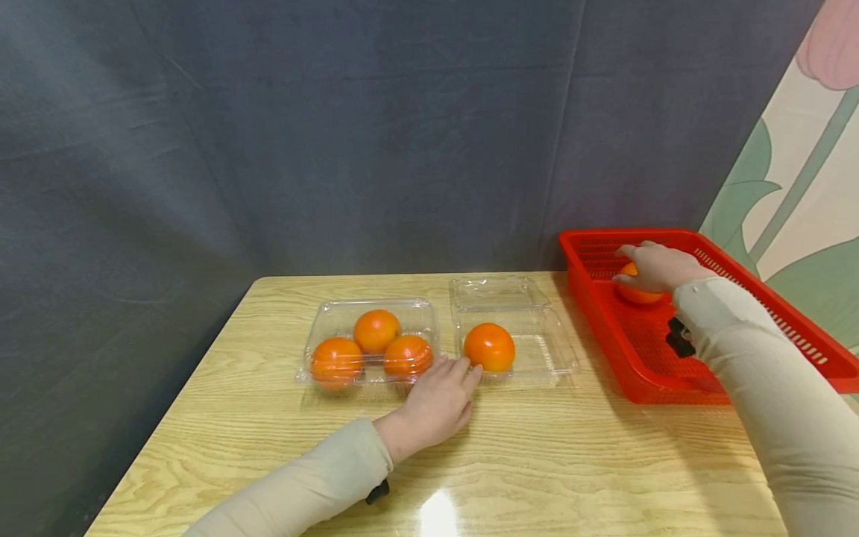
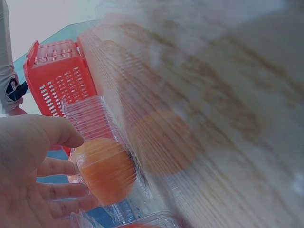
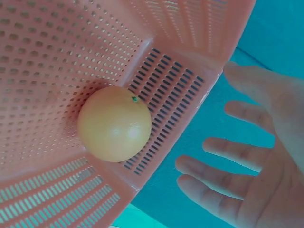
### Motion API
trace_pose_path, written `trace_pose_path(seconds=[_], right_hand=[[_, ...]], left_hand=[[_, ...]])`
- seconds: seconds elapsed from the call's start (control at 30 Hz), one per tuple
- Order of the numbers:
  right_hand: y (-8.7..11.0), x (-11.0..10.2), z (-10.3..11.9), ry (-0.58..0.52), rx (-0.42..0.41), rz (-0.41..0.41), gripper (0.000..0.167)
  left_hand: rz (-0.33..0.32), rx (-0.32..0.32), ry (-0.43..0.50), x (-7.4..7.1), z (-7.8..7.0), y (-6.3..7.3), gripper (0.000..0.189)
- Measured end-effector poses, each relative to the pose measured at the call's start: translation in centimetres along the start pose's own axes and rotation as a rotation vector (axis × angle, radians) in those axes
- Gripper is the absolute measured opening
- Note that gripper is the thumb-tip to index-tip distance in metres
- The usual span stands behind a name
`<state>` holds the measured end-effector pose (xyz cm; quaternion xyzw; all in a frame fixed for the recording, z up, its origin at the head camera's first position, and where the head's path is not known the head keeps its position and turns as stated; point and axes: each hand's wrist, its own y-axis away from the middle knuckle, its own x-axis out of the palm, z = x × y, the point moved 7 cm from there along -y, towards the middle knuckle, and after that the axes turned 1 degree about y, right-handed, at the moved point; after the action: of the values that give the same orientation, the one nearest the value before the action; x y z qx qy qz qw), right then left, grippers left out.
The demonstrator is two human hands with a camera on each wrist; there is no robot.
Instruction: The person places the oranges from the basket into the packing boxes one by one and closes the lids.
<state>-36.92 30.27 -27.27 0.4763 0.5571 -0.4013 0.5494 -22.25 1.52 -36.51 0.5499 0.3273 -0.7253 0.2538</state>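
Observation:
My left hand (image 1: 439,403) is at the front of an open clear plastic clamshell box (image 1: 537,350), its fingertips beside the box's near edge. Inside sits one orange (image 1: 490,347); in the left wrist view the fingers lie extended next to this orange (image 2: 107,171), and contact is hard to tell. Over the red plastic basket (image 1: 604,335) on the right, my right hand (image 1: 661,267) reaches above another orange (image 1: 637,294). The right wrist view shows its fingers spread and apart from that orange (image 3: 115,124), which lies on the basket's perforated floor.
A second clear plastic box (image 1: 369,373) with three oranges, one of them an orange (image 1: 377,331) at the back, stands left of the open box. Everything rests on a light wooden table (image 1: 570,455). A dark cloth (image 1: 403,149) hangs behind the table.

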Motion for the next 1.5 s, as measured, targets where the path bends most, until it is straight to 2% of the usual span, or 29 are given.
trace_pose_path(seconds=[0.5,1.5], right_hand=[[-0.7,1.3,-2.2,-0.043,0.035,-0.009,0.060],[-1.1,4.3,-4.7,-0.208,0.137,0.094,0.078]], left_hand=[[-0.004,-0.002,0.004,0.0,0.0,0.1,0.050],[-0.015,0.003,-0.005,0.0,-0.1,0.3,0.051]])
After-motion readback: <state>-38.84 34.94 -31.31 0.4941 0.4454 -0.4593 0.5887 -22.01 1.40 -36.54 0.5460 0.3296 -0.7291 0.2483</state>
